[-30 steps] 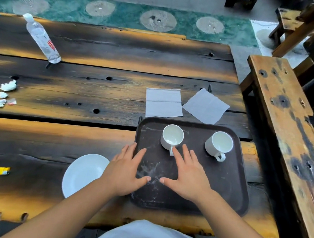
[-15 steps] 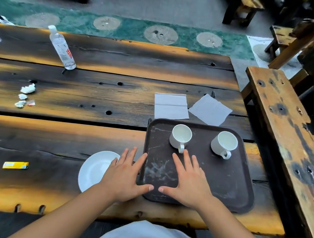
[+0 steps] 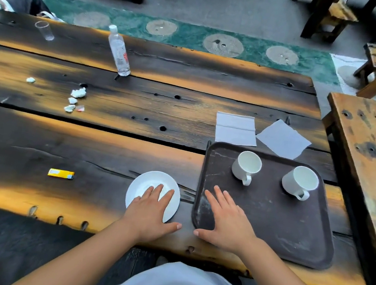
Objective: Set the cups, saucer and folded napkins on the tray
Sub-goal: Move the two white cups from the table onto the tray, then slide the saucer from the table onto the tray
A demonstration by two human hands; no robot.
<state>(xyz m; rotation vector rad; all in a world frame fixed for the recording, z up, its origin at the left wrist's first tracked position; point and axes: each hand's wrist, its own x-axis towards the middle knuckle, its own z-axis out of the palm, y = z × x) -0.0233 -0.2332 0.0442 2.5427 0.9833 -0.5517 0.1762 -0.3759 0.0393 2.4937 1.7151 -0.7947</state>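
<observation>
My left hand [image 3: 152,210] lies flat and open over the near half of the saucer [image 3: 148,185], fingers straight, holding nothing yet; my right hand [image 3: 225,223] is just as open, palm down on the near left corner of the tray [image 3: 288,234]. The saucer sits on the table [image 3: 112,148] just left of the tray, apart from its rim. Both cups [image 3: 247,166] [image 3: 300,182] already stand upright on the tray's far half, and the two napkins [image 3: 236,128] [image 3: 283,138] lie on the table just beyond its far edge, the right one touching or overlapping the rim. I judge the saucer is the step in hand. To do it well, I should hook my fingertips under its near lip or slide it to the plank edge for a pinch, since a flat saucer on rough wood gives little to grab. Then I lift it level over the tray's raised rim, and set it down in the bare near part, well clear of the cup handles. My right hand should steady the tray so it does not skid.
</observation>
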